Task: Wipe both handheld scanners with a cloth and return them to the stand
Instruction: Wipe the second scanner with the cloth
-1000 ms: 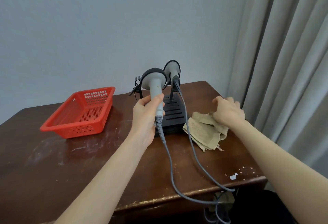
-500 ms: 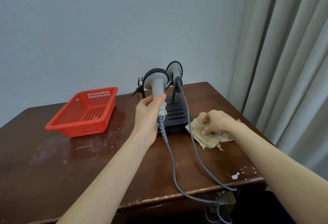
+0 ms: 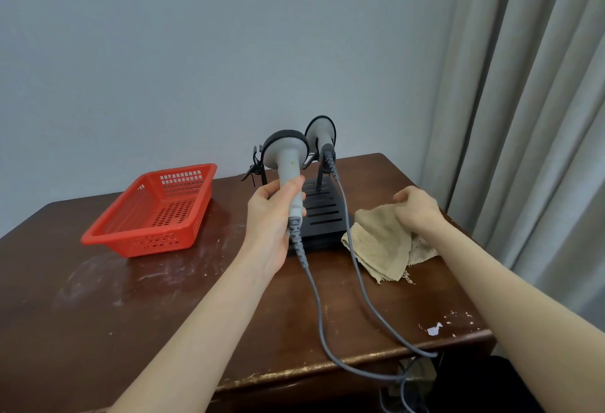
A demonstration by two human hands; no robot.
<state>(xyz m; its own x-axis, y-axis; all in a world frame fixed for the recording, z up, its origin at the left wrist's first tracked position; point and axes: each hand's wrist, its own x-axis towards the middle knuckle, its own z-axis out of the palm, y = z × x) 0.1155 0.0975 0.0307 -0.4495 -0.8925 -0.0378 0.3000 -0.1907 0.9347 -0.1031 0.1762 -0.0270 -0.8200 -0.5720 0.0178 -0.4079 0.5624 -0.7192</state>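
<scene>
My left hand grips the handle of a grey handheld scanner, held upright above the black slotted stand. A second grey scanner sits in the stand's right cradle behind it. My right hand pinches the top edge of a beige cloth and lifts it partly off the table, just right of the stand. Grey cables run from both scanners over the table's front edge.
A red plastic basket stands on the left of the dark wooden table. Grey curtains hang close on the right. The table's front edge is chipped, with white flecks near the right corner.
My right hand moved from pressing on the cloth to pinching its upper edge and raising it. My left hand kept the scanner in about the same place.
</scene>
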